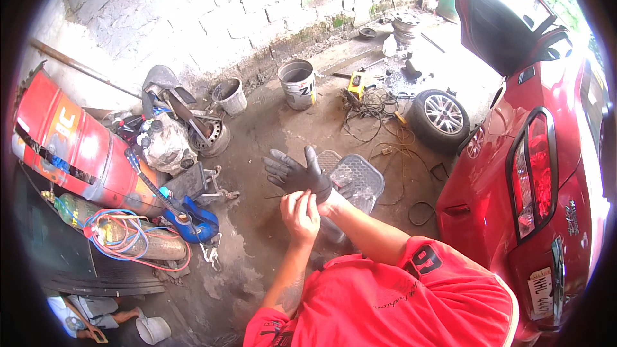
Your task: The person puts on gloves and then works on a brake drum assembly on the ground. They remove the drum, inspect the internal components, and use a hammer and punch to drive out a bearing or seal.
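Fingers of the right hand (297,173) spread inside a dark glove (305,178), held up over the floor (270,122), while the left hand (300,213) pinches its cuff at the wrist to steady it.

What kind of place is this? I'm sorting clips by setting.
Probably an informal car repair yard: a red car with its door open, a loose wheel on the concrete, and a gas cylinder with hoses by the block wall.

A stained concrete floor (270,122) carries two buckets (297,83) near the block wall, a loose car wheel (440,115) beside tangled cables (373,112), a bare steel rim (212,138), a blue guitar (186,215) and a red drum (77,148) lying on its side.
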`<state>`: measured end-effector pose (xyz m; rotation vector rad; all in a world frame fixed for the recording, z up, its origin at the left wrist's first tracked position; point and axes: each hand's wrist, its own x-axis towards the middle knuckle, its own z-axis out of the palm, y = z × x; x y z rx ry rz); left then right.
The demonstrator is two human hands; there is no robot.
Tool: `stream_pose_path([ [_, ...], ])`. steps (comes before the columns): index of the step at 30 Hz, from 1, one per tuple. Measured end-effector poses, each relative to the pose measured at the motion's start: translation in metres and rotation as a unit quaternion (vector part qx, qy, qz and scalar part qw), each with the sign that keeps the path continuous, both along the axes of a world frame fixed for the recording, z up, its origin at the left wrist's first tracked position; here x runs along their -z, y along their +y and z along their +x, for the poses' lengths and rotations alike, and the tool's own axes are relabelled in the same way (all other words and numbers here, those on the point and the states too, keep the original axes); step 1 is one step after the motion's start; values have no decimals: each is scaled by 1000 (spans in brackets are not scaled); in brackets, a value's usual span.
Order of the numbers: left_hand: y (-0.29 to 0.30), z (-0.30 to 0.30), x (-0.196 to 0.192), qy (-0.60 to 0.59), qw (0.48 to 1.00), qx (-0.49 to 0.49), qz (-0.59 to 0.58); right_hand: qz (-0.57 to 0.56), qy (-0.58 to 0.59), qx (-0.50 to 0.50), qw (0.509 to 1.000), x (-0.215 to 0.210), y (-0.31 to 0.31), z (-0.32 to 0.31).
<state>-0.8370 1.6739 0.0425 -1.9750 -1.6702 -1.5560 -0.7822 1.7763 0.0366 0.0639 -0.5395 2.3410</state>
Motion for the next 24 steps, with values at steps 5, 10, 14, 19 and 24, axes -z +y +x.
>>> stream_pose_path([
  [5, -16, -8, 14, -10, 1000, 20, 9, -79, 33, 52, 995, 18, 1, -23],
  [10, -7, -9, 41, -164, 985, -32, -36, -115, 20, 37, 992, 40, -7, -23],
  [14, -2, -13, 41, -181, 977, 58, -102, 92, -109, 239, 961, 66, -17, -18],
  [19, 18, -51, 30, 0, 990, 86, -112, 72, -304, 371, 874, 35, 1, -8],
  [24, 40, -62, 40, 5, 974, -13, -228, 47, -237, 428, 871, 2, 15, -16],
])
